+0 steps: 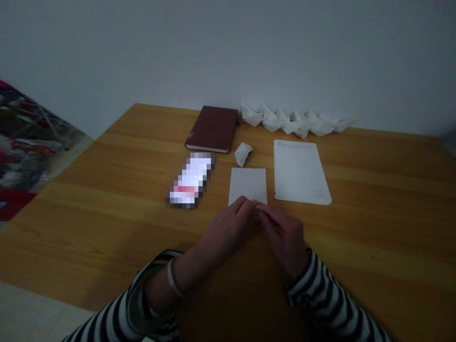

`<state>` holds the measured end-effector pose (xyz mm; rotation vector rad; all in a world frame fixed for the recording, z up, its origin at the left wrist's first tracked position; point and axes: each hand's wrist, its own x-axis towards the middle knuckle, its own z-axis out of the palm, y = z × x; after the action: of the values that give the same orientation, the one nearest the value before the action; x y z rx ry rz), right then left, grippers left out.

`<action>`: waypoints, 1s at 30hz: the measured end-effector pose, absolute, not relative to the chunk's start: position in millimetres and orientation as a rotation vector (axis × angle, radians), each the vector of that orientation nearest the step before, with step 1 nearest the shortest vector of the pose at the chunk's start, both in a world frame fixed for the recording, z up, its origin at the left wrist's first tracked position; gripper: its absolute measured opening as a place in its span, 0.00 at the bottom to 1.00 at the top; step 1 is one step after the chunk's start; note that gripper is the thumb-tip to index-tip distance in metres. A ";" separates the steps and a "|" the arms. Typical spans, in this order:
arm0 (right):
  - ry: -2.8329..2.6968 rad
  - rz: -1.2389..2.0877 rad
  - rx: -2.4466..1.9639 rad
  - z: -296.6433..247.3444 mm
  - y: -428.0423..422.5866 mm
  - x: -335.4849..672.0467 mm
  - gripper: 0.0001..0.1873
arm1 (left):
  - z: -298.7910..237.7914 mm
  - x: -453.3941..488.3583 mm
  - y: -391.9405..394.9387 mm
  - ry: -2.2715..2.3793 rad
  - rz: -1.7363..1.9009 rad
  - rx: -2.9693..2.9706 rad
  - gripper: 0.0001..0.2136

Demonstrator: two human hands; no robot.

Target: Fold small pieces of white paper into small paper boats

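- I have a small folded paper piece (258, 208) above the near edge of the wooden surface (107, 213), pinched between the fingertips of the left hand (224, 228) and right hand (284, 240).
- It should handle light and soft; I'd hold it by its creased edges.
- At 12 o'clock: a square paper sheet (247, 186).
- At 1 o'clock: a white paper stack (301, 172), and farther out a row of folded paper boats (295, 121).
- At 11 o'clock: a brown notebook (213, 129).

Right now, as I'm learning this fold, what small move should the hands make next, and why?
Probably crease the small white paper: the left hand and right hand pinch it, and the folded paper boats by the wall look sharply creased.
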<state>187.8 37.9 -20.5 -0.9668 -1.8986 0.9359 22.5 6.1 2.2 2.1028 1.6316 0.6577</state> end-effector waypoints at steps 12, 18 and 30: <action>-1.645 0.936 -1.073 -17.0 34.8 183.7 0.10 | -3.4 29.7 2.7 1.526 0.905 2.150 0.09; -1.486 1.035 -1.120 -16.3 30.8 179.3 0.05 | -4.5 32.2 3.8 1.517 1.042 1.977 0.06; -1.568 1.169 -0.953 -18.1 41.5 186.9 0.03 | 0.7 29.6 11.1 1.259 1.382 1.159 0.04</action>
<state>186.9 41.5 -18.1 -0.9529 -1.5680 1.1692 29.6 11.1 0.7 1.1591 1.2593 1.3816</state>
